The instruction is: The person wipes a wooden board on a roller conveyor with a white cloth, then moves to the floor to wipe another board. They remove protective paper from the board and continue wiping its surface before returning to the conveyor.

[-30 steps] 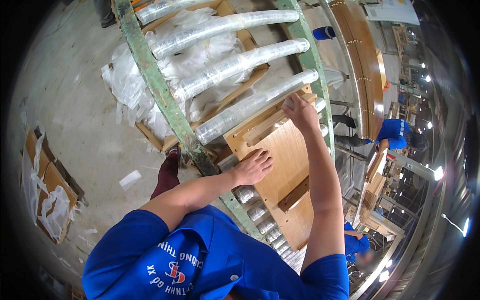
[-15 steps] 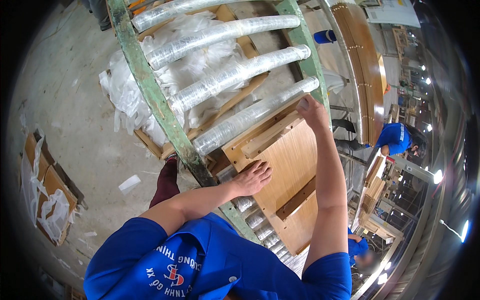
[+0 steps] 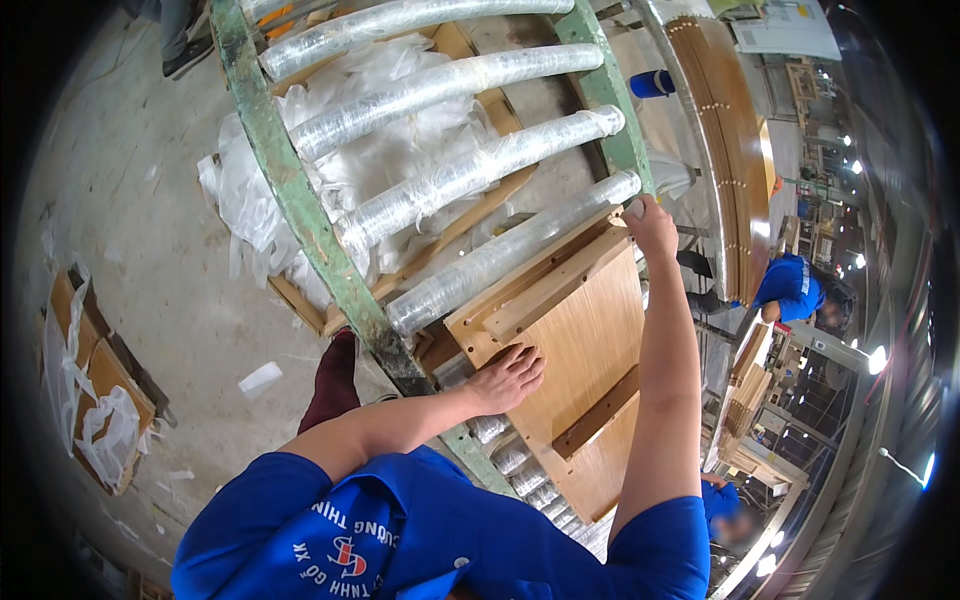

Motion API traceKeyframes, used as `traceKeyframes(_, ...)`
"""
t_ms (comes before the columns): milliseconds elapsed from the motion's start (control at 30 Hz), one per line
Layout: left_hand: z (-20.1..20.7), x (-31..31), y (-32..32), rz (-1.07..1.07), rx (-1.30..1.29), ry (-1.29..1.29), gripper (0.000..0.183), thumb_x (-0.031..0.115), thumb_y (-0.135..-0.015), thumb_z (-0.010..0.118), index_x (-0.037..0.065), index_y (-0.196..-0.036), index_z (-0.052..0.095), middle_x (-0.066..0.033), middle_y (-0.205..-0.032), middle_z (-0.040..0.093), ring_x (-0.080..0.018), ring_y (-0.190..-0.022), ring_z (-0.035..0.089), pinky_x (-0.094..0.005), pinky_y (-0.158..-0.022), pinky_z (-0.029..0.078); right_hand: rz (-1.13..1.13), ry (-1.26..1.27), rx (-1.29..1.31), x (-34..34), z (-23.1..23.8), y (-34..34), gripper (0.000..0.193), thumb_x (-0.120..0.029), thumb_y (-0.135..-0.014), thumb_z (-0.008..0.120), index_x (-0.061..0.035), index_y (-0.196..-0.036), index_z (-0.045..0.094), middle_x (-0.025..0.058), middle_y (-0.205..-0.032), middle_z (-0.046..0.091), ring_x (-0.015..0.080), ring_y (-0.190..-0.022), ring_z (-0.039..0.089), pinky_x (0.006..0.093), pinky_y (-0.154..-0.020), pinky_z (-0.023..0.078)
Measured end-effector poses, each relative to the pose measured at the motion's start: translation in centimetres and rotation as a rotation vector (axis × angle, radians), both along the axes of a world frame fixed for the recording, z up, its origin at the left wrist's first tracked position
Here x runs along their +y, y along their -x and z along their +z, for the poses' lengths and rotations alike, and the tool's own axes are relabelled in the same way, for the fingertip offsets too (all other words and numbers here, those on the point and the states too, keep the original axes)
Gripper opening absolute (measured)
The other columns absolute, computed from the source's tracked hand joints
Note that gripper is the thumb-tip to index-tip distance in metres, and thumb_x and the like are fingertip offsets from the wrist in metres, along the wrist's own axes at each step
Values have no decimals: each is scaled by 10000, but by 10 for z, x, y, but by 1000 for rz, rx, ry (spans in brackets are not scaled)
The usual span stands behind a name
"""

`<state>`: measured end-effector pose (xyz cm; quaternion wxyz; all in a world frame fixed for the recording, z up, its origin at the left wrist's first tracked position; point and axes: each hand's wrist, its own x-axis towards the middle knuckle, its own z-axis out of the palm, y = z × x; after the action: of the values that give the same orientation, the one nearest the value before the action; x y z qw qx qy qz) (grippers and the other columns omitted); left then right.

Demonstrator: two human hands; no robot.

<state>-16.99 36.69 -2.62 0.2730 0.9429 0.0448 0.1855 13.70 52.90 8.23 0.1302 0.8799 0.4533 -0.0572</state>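
Note:
A wooden panel [image 3: 590, 350] lies on a roller conveyor, with a raised wooden rail [image 3: 545, 290] along its far end and a darker wooden strip [image 3: 597, 413] across its middle. My left hand [image 3: 508, 380] rests on the panel's left edge, fingers stretched out and nothing held. At the panel's far right corner, my right hand [image 3: 652, 228] is closed around a small whitish piece [image 3: 636, 209] beside the rail's end. Its kind is not clear, as the fingers cover most of it.
Film-wrapped rollers [image 3: 480, 190] span the green conveyor frame [image 3: 290, 190]. White plastic sheeting [image 3: 380, 130] fills a box beneath. Cardboard scraps [image 3: 100, 385] lie on the floor at left. Stacked brown boards [image 3: 725, 150] stand at right, near a person in blue [image 3: 790, 287].
My right hand has moved slightly right and toward me beside the rail's end. My left hand stays on the panel's left edge. The view has shifted a little.

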Motion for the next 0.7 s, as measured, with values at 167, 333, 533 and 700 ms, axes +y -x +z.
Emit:
traceKeyframes(167, 1, 1, 0, 2, -1, -5, 421, 271, -870, 444, 46, -1217, 526, -155, -1345, 433, -366, -1300, 334, -545, -1093, 175, -23, 67, -22, 8, -2, -5, 433, -340, -726, 618, -131, -1103, 579, 156, -948, 660, 345, -919, 619, 444, -784, 481)
traceKeyframes(333, 3, 4, 2, 4, 1, -14, 419, 272, -868, 449, 52, -1213, 534, -149, -1339, 443, -364, -1297, 338, -541, -1092, 183, -64, 133, -25, 17, -3, -3, 434, -354, -717, 608, -141, -1094, 582, 160, -970, 657, 349, -936, 615, 450, -797, 484)
traceKeyframes(533, 5, 9, 3, 26, -13, -5, 395, 270, -856, 479, 68, -1187, 558, -137, -1333, 454, -353, -1304, 328, -525, -1094, 189, -67, 108, -28, 21, -10, -6, 415, -374, -734, 607, -159, -1088, 586, 169, -997, 651, 354, -952, 612, 450, -801, 487)
traceKeyframes(700, 9, 11, -5, 24, -41, 31, 385, 263, -819, 536, 73, -1152, 567, -120, -1305, 472, -336, -1265, 360, -498, -1082, 215, -131, -74, 16, 6, -20, -32, 400, -379, -723, 663, -133, -1031, 596, 157, -980, 656, 355, -937, 613, 453, -790, 486)
